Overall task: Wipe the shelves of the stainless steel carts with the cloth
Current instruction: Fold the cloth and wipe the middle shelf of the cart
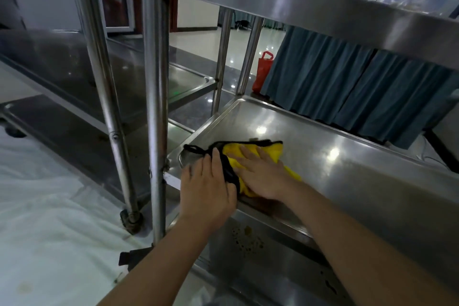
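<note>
A yellow cloth with black trim [269, 150] lies in the near left corner of the middle shelf [347, 164] of a stainless steel cart. My right hand [263, 171] lies flat on the cloth with its fingers spread, pressing it onto the steel. My left hand [207, 186] rests beside it at the shelf's left rim, fingers straight, touching the cloth's black edge. The cart's top shelf [310, 2] hangs overhead. A lower shelf [260, 251] with dark spots shows beneath my arms.
A second steel cart [82, 74] stands close on the left, its posts [156, 97] next to my left hand. White cloth [49, 206] covers the floor at left. Teal table skirts [347, 87] and a red bag [263, 69] stand behind the cart.
</note>
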Available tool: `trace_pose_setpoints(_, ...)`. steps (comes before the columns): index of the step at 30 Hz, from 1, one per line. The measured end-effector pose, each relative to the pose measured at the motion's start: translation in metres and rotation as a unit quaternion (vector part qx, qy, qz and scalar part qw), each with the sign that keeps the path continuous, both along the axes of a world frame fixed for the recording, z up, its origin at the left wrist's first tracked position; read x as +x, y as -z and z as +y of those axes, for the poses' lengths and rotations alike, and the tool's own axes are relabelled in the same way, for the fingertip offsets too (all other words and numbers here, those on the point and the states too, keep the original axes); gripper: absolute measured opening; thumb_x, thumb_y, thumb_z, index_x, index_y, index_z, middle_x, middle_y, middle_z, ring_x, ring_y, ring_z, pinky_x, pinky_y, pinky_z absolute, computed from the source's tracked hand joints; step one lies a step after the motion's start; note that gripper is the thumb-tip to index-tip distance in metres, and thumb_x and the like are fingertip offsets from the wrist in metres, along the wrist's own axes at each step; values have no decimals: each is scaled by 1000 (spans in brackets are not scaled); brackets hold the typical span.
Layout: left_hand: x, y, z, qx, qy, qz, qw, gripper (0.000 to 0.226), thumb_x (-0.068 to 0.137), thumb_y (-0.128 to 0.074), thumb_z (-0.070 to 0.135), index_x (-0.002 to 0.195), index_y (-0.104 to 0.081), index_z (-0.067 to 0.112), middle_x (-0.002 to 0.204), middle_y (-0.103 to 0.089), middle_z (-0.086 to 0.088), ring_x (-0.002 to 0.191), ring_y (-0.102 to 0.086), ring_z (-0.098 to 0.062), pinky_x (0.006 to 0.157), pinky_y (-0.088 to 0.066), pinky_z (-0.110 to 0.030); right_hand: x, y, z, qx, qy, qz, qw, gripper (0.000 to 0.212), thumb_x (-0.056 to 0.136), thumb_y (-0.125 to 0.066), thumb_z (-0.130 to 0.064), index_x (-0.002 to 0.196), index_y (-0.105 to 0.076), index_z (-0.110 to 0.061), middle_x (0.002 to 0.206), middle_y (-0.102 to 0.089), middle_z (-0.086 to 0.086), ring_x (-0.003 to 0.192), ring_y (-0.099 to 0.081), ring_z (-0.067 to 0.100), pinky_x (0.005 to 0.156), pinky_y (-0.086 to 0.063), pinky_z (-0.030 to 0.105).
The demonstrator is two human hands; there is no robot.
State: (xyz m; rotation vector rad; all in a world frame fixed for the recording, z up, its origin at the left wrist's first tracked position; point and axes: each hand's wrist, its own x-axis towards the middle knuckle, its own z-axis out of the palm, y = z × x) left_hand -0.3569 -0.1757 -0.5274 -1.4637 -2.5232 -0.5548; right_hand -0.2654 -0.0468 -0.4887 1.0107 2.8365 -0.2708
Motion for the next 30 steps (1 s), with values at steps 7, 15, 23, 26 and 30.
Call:
trace_pose_setpoints(7, 4, 3, 2, 17, -61, -38, 997, 83, 83, -11, 46, 152, 4, 2, 160, -4, -20, 148, -3, -31, 119, 4, -44, -77, -1, 13, -37, 20, 19, 999, 64, 89, -14, -75, 148, -8, -51, 162, 6, -13, 148, 11, 24, 111, 4, 64)
trace_pose_setpoints(15, 2, -4, 0, -17, -51, -18, 998, 78, 87, -12, 52, 154, -4, 12, 155, -28, -15, 142, -25, -31, 118, -8, -46, -8, 4, 8, -3, 39, 35, 999, 53, 97, -14, -61, 148, -6, -51, 162, 3, -9, 149, 6, 25, 113, 0, 63)
trace_pose_setpoints(23, 3, -14, 1, -96, -31, -1, 995, 61, 95, -20, 54, 147, -30, 24, 154, -29, -14, 142, -21, -33, 115, -12, -51, 131, 13, -14, 29, 135, 40, 990, 55, 96, -13, -63, 148, -1, -50, 161, 9, -12, 149, 9, 21, 115, -6, 60)
trace_pose_setpoints(26, 2, -15, 2, -120, -25, 2, 992, 60, 96, -21, 51, 149, -25, 25, 156, -24, -13, 144, -18, -32, 115, -10, -51, 164, 19, -27, 36, 170, 53, 983, 66, 85, -7, -76, 147, -1, -53, 161, 9, -14, 149, 10, 19, 113, -6, 61)
trace_pose_setpoints(30, 14, -26, 4, -181, -22, 34, 983, 53, 98, -21, 48, 145, -33, 26, 153, -31, -10, 139, -28, -35, 112, -19, -55, 147, 15, -28, 15, 200, 45, 979, 84, 71, -5, -90, 147, -2, -54, 161, 8, -11, 148, 13, 28, 109, 2, 66)
